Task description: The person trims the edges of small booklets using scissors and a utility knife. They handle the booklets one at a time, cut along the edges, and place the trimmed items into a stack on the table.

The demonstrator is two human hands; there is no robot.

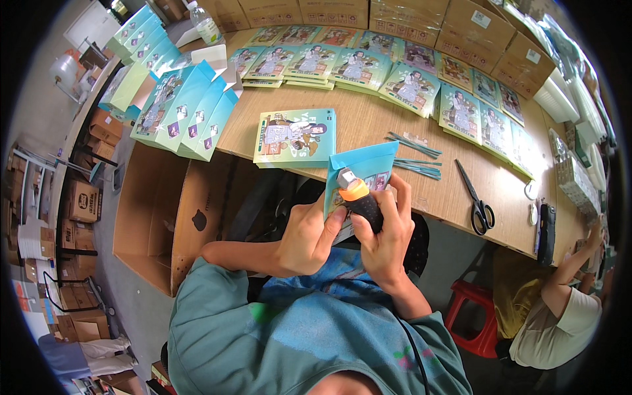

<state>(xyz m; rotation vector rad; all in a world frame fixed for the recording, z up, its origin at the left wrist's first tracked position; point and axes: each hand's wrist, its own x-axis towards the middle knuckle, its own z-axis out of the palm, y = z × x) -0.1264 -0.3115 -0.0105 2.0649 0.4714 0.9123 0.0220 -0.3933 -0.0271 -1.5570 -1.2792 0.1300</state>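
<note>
My left hand (pixel 306 242) grips the lower left side of a blue printed packet (pixel 365 154), which is tilted up just off the table's front edge. In my right hand (pixel 387 244) is a hand tool (pixel 366 210) with a black dotted grip, an orange collar and a metal head. Its head lies against or just in front of the packet's face; contact cannot be told. Fingers of the right hand also reach the packet's right side. Just beyond is a stack of green-blue illustrated packets (pixel 296 138). Thin blue strips (pixel 419 168) lie to the right.
Black-handled scissors (pixel 475 197) and a black cutter-like tool (pixel 546 234) lie on the wooden table (pixel 360 103). Rows of packets (pixel 311 61) and cardboard boxes (pixel 405 19) line the back. Display boxes (pixel 173 108) stand left above an open carton (pixel 148 222). A co-worker (pixel 558 316) sits right.
</note>
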